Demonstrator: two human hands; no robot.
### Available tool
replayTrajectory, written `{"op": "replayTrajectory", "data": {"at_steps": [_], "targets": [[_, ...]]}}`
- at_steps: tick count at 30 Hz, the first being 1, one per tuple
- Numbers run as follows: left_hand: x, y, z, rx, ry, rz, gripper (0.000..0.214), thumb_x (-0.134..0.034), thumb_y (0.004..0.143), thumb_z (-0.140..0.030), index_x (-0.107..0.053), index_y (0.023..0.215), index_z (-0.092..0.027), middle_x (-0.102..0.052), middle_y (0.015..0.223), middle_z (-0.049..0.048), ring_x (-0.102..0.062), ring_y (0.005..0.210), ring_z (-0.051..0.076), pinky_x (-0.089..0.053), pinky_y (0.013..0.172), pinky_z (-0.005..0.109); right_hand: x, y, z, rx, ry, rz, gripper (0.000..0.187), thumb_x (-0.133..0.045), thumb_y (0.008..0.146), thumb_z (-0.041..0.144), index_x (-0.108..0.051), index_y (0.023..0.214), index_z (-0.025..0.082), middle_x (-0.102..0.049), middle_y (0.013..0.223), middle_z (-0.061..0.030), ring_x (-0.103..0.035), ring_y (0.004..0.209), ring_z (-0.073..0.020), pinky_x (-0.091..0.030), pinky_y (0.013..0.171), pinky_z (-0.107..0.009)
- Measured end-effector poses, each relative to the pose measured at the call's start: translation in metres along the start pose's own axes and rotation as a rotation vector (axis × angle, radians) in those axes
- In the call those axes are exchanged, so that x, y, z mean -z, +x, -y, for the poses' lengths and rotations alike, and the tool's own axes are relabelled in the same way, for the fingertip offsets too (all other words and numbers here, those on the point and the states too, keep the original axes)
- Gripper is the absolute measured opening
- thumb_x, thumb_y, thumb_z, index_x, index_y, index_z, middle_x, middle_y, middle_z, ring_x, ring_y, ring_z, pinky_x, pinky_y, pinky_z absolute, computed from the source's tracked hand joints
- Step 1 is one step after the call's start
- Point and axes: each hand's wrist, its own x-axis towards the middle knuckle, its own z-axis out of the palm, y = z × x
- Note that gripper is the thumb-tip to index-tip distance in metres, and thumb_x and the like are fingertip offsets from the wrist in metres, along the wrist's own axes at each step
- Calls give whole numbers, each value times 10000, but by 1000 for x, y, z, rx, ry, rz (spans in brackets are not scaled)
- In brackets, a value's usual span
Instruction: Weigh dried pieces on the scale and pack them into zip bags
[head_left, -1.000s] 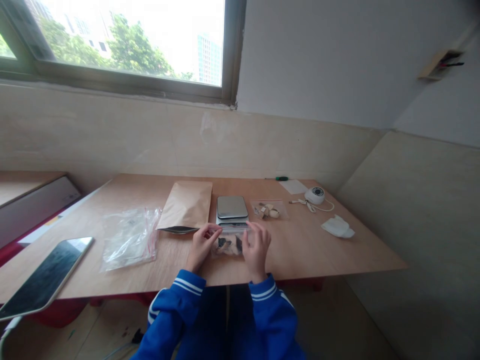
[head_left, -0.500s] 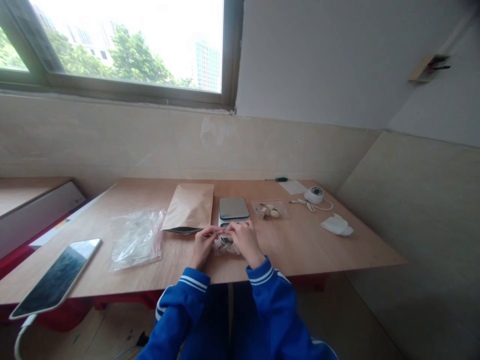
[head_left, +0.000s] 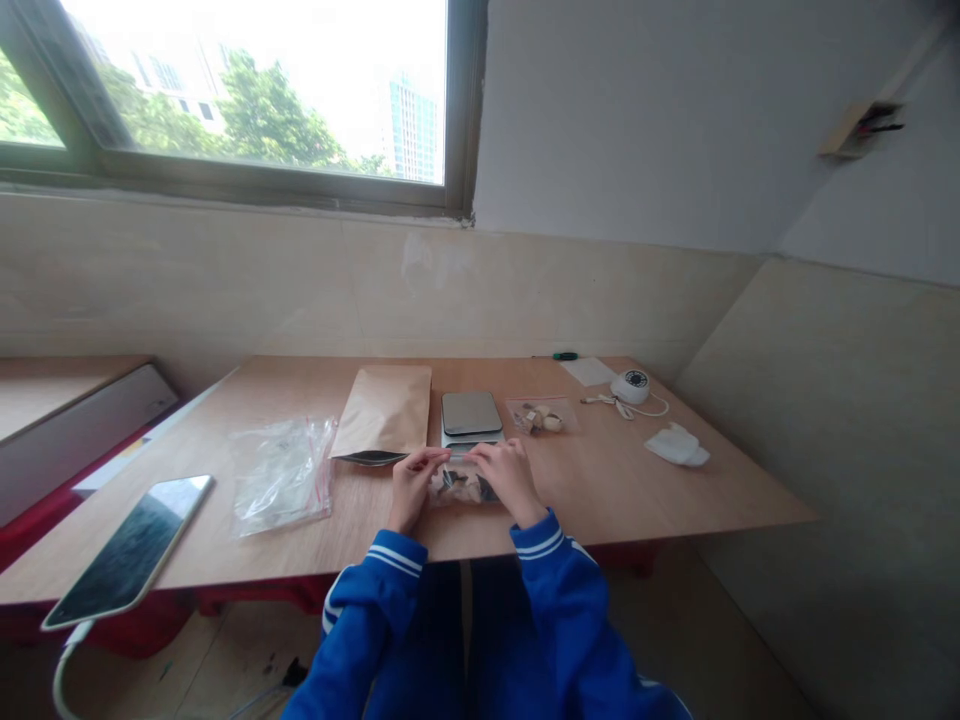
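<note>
Zip bag point(head_left: 465, 487) front and centre, and it sits on the near side of the scale point(head_left: 471, 412), its top edge overlapping the scale's front in this view; whether the two touch, I cannot tell. Dark and pinkish pieces show through the clear plastic.

And it's both hands on the bag's top edge! The left hand point(head_left: 411, 485) pinches it between thumb and fingers at the left part of the edge, and the right hand point(head_left: 511, 480) pinches it too, a little further right, fingertips near each other with a small gap between.

Over to the left of the scale, just beside it, lies a brown paper pouch point(head_left: 386, 408), its dark mouth gaping toward the person. Further left of the scale, clear plastic bags point(head_left: 281, 475) with red edging lie flat, and well beyond them a phone point(head_left: 131, 555) with a white cable plugged in.

Right of the scale, just beside it, a second filled bag point(head_left: 544, 416) holds pale pieces. Further right of the scale come a white round device point(head_left: 628, 388) and a crumpled white wrapper point(head_left: 677, 446), all on the wooden table point(head_left: 600, 490).
</note>
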Motion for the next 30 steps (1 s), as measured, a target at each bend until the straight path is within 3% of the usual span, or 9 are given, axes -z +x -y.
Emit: {"op": "replayTrajectory", "data": {"at_steps": [6,12,16,20,25,30], "targets": [[-2,0,-1,8,-29,18,281,-655,740,-425,-734,837,-173,-716,819,47,-593,716,154,-447,633,248,-3,-4,-3,-32,18,20,258,-470,940,265,-718,870,267,-727,774,-8,-590,732,-164,-313,777,-284],[-2,0,-3,52,-46,-73,315,-647,742,-438,-728,863,-160,-696,754,32,-548,605,115,-422,562,220,-2,-8,-19,16,41,19,250,-470,932,219,-717,909,244,-733,854,-31,-607,784,-174,-333,792,-298],[-2,-1,-5,33,-20,32,325,-605,784,-434,-725,923,-166,-670,712,16,-495,554,96,-410,546,211,-2,-13,-30,-12,57,-2,260,-473,916,179,-724,896,241,-737,795,-30,-602,713,-169,-350,776,-296],[-1,-3,-8,28,6,83,365,-539,828,-455,-714,975,-170,-657,690,15,-469,531,97,-392,526,212,0,-19,-35,15,107,-22,248,-460,931,244,-694,1013,251,-734,891,-33,-623,802,-186,-365,781,-306],[-1,-4,-13,35,75,129,367,-560,808,-482,-730,778,-159,-605,574,5,-448,483,92,-374,505,215,23,-22,-62,51,30,-50,256,-472,924,283,-720,876,237,-726,828,-35,-612,789,-197,-360,773,-329],[-1,-2,-16,74,56,75,386,-525,821,-502,-712,808,-165,-556,564,-8,-431,478,89,-342,479,207,61,-15,-112,-14,-185,-148,224,-500,905,270,-720,863,255,-727,839,-35,-590,805,-219,-339,785,-365]]}}
